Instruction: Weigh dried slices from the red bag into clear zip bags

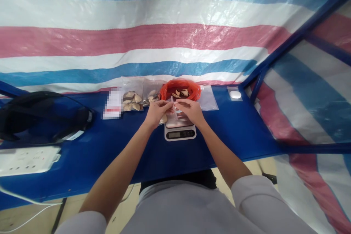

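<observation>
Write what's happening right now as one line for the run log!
left hand: pinching clear plastic; right hand: fingertips at it; below: scale; behind: red bag, brown pieces inside; left side: filled bags

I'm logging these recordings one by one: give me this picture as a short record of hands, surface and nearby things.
Left hand: pinching a thin clear plastic bag
Right hand: also pinching it
Below hands: white digital scale, reading illegible
Behind hands: red plastic bag holding brown-and-cream pieces
Left side: clear plastic bags of similar pieces; rectangular white power strip
Right side: small white rounded object
Surface: flat blue tabletop
</observation>
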Demonstrator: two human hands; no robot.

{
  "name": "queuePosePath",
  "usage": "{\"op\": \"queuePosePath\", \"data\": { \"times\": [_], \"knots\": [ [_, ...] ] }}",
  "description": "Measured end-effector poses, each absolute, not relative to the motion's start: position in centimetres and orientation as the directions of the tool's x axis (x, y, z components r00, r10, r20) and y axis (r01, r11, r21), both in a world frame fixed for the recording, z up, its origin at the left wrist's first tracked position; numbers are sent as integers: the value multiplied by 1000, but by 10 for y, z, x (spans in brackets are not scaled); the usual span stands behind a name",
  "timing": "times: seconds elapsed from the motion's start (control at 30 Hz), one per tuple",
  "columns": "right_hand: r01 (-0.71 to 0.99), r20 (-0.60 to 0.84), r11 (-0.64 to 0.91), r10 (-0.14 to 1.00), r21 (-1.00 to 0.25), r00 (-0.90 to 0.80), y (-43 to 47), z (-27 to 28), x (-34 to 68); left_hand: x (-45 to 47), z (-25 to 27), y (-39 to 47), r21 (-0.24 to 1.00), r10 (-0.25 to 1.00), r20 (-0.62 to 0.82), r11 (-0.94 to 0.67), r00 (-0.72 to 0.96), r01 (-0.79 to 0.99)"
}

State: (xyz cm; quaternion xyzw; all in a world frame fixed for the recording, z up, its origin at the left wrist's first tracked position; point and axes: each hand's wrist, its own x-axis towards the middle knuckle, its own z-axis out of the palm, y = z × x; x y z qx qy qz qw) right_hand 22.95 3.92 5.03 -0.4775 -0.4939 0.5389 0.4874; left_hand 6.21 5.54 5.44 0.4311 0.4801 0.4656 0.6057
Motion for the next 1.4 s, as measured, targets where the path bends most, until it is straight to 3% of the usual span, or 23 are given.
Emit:
{"op": "queuePosePath", "data": {
  "times": [0.2,0.53,0.9,1.1,1.4],
  "knots": [
    [98,-78,-60,978,-993,-192,46,51,238,67,54,56,983,987,-136,144,82,-111],
    [219,-37,16,971,-975,-237,52,51,237,65,54,56,986,987,-154,156,36,-62],
    [546,52,172,972,-820,-228,49,71,232,66,49,52,993,993,-114,114,-7,-3],
    [450,36,145,969,-881,-244,53,66,236,57,60,57,987,983,-138,125,125,103],
    [159,-156,-119,957,-980,-243,55,66,236,52,66,61,981,962,-140,103,235,163]
  ]
}}
